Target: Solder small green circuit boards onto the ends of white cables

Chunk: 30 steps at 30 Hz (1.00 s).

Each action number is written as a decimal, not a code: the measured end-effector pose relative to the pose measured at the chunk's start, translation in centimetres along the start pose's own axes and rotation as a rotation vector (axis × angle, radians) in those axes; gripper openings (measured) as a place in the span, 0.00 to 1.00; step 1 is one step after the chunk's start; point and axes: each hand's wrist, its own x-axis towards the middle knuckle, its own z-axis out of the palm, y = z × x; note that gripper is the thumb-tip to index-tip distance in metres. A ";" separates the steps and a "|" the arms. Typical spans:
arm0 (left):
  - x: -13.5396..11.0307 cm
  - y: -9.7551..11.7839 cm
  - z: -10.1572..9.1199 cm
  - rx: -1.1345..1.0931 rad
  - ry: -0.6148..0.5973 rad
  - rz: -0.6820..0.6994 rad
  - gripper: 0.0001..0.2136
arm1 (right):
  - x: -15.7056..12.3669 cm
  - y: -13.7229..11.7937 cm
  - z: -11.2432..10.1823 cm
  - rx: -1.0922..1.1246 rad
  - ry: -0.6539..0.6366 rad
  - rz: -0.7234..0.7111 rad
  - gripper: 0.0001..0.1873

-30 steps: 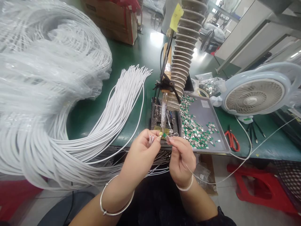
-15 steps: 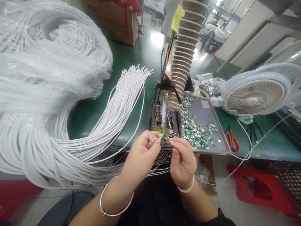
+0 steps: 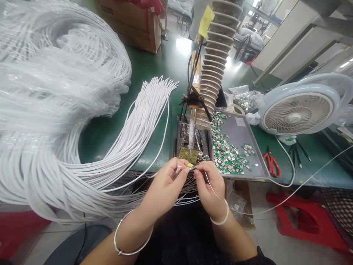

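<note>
My left hand (image 3: 168, 186) is closed on white cables (image 3: 178, 169), whose cut ends poke up between thumb and fingers. A small yellow piece (image 3: 190, 165) shows at its fingertips. Opposite it, my right hand (image 3: 211, 189) pinches a small green circuit board (image 3: 193, 168), mostly covered by the fingers. A thin solder wire (image 3: 211, 187) runs through that hand and trails off to the right. Just beyond the fingertips a soldering iron (image 3: 192, 134) points tip down over a stained yellowish pad (image 3: 188, 155), apart from the board.
A grey tray (image 3: 242, 127) of small green-and-metal connectors stands right of the iron. Red-handled cutters (image 3: 272, 165) and a fan (image 3: 298, 112) lie farther right. A thick bundle of white cables (image 3: 143, 121) covers the left. A ribbed duct (image 3: 216, 62) hangs behind the iron.
Both hands have drawn down toward my body, away from the iron's tip. The green board has moved with them and is now more covered. The solder wire has shifted and straightened at the right.
</note>
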 end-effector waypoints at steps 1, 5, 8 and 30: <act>0.0 -0.1 -0.1 0.016 -0.008 0.010 0.06 | 0.0 0.1 0.1 -0.008 0.021 -0.019 0.06; 0.2 -0.1 -0.6 0.141 -0.044 0.006 0.05 | 0.0 0.4 0.3 -0.030 0.076 -0.093 0.09; 0.2 0.3 -0.7 0.213 -0.089 -0.024 0.06 | 0.0 0.3 0.3 -0.034 0.057 -0.124 0.12; 1.0 1.4 0.1 0.122 0.074 0.013 0.05 | 0.4 0.0 0.7 0.089 0.125 -0.148 0.13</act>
